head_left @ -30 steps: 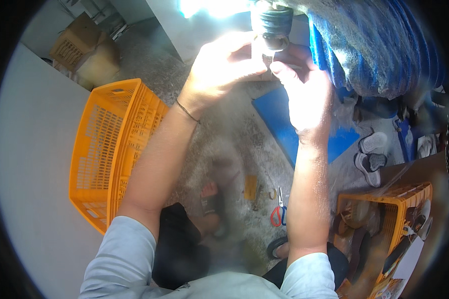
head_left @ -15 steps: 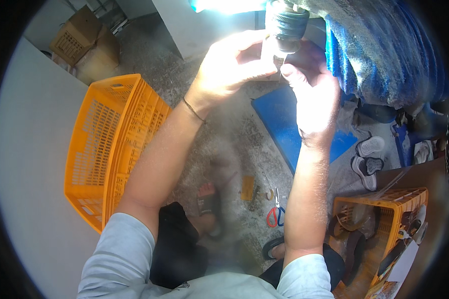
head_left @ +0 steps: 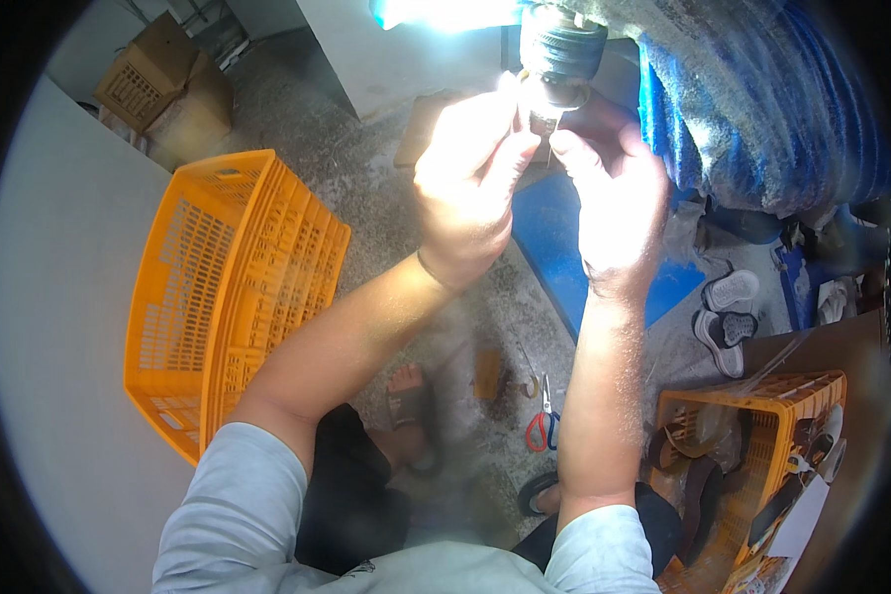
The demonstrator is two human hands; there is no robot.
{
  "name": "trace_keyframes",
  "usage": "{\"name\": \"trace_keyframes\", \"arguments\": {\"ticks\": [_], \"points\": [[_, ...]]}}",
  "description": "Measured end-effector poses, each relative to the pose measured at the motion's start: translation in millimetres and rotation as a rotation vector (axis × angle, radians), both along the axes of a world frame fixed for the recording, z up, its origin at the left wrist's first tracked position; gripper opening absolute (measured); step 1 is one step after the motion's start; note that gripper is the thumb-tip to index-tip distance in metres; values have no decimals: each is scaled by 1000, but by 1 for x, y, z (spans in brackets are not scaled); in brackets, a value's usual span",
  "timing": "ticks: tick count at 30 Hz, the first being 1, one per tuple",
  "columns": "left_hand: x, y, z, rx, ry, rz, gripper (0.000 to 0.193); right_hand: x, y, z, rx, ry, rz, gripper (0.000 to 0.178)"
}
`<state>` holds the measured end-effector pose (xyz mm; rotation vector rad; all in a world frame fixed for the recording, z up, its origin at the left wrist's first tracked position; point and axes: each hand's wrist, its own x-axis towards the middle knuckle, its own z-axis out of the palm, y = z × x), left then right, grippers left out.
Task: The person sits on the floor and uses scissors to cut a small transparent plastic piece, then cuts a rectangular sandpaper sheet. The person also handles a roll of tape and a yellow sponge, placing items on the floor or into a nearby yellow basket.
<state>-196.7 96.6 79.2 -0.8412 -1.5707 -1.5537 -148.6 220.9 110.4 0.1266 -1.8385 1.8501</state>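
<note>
The left hand (head_left: 470,178) closes thumb and fingertips on what seems a small pale flat piece (head_left: 523,104) beside the dark ribbed cylinder (head_left: 562,45); right hand (head_left: 614,203) curls near, grip unclear; work looks unfinished; an orange slatted plastic crate (head_left: 792,401) holds dark sole-shaped pieces (head_left: 701,495); farther, brown cardboard boxes (head_left: 144,84).

L hand (head_left: 470,188) & R hand (head_left: 619,188) up nr ribbed dk cylinder (head_left: 562,48), grip unclear w/ glare; red-/blue-handled scissors (head_left: 545,408) on floor (head_left: 376,178).
</note>
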Motion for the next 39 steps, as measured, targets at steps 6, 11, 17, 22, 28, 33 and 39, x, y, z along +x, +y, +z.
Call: {"name": "trace_keyframes", "arguments": {"ticks": [6, 11, 17, 22, 28, 33, 39], "points": [[-8, -18, 4, 0, -177, -236, 27, -4, 1, -4, -52, 16, 27, 30], [-4, -13, 15, 183, -400, -505, 35, -7, -3, -6, -172, 120, 94, 29], [-17, -15, 23, -72, -368, -379, 41, -2, -7, -2, 127, 28, -170, 26], [-22, -24, 23, -311, -78, -216, 34, -3, -6, 3, 123, 197, -150, 27], [-37, -18, 19, -379, 348, 49, 32, -8, -3, -3, 111, 187, -129, 31], [-37, -26, 13, -454, -33, -269, 42, -9, -4, -7, 234, 184, -250, 32], [-42, -25, 17, -523, 466, -8, 42, -9, -4, -8, 314, 179, -295, 32]]}}
